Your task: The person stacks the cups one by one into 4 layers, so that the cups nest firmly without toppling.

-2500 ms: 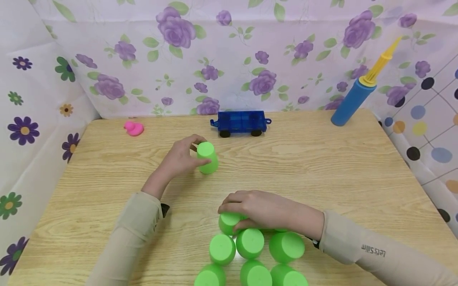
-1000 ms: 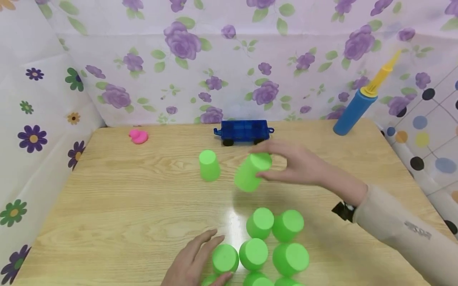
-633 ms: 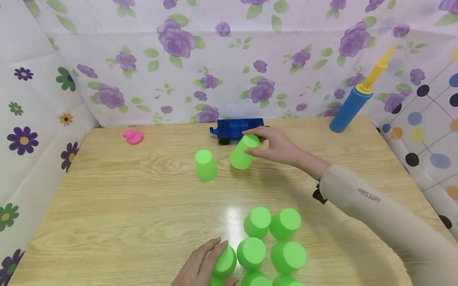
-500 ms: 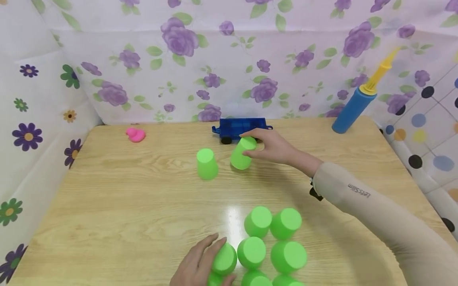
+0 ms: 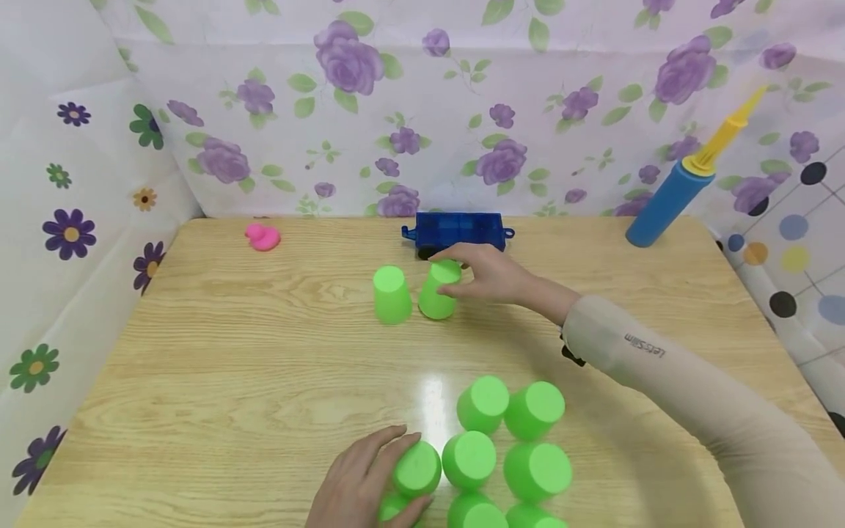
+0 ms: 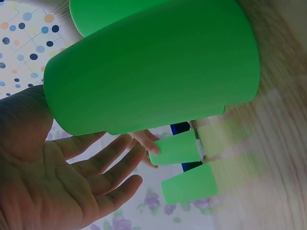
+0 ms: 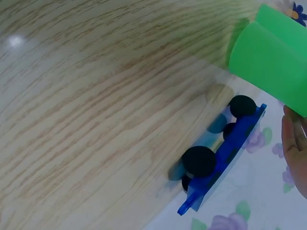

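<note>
My right hand (image 5: 491,275) grips an upside-down green cup (image 5: 437,299) between thumb and fingers, just in front of the blue wagon. It leans slightly, close beside another upside-down green cup (image 5: 392,297) standing to its left. Near the front, my left hand (image 5: 356,477) curls round a green cup (image 5: 419,469), fingers on its far left side and thumb at its near side. In the left wrist view a nearer cup (image 6: 153,67) fills the top and hides the thumb. The right wrist view shows only part of the right hand (image 7: 298,148) below the green cup (image 7: 268,67).
Several more upside-down green cups (image 5: 469,460) stand grouped at the front, right of my left hand. Along the back of the table (image 5: 231,367) are a pink toy duck (image 5: 262,237), a blue toy wagon (image 5: 458,229) and a blue-and-yellow hand pump (image 5: 670,202) leaning at right.
My left hand has let go of the back cup and come to the front group. My right hand has carried a cup from there to beside the back cup, tipping it more upright.
</note>
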A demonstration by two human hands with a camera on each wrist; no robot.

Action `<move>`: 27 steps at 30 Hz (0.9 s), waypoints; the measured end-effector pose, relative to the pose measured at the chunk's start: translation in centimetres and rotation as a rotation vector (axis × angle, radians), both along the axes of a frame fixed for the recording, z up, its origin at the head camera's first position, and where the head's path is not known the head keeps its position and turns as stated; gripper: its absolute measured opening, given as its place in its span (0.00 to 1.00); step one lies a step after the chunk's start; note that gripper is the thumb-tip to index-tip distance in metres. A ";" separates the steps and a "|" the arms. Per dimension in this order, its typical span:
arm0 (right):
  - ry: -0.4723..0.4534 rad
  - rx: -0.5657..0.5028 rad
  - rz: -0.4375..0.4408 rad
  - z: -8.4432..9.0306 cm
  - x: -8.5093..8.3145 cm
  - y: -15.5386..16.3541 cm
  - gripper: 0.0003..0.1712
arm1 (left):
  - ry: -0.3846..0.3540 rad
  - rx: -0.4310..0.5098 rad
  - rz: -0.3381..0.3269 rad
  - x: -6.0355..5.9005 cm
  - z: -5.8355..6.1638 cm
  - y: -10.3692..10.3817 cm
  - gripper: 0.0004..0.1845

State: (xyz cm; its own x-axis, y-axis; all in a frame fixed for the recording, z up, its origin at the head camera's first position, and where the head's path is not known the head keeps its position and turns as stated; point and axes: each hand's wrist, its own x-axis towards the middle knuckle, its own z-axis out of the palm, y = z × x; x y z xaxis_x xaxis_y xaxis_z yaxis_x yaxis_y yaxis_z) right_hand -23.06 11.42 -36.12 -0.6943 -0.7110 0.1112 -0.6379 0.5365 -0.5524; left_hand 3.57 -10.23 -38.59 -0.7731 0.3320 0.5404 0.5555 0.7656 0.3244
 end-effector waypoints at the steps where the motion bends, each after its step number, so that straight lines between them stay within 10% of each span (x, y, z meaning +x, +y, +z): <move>1: -0.007 0.012 0.000 0.0 0.0 -0.1 0.29 | 0.000 -0.003 -0.001 0.0 0.0 0.0 0.29; 27: 0.002 0.149 0.018 0.3 0.9 -1.8 0.32 | -0.036 -0.021 -0.017 -0.6 -0.1 1.1 0.33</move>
State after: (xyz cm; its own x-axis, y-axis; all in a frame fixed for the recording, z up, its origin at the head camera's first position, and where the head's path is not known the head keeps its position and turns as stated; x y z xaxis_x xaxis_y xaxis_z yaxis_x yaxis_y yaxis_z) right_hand -22.16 9.64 -35.83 -0.6814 -0.7319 0.0043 -0.6489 0.6013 -0.4662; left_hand 3.02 -9.10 -38.72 -0.7860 0.3562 0.5053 0.5569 0.7629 0.3284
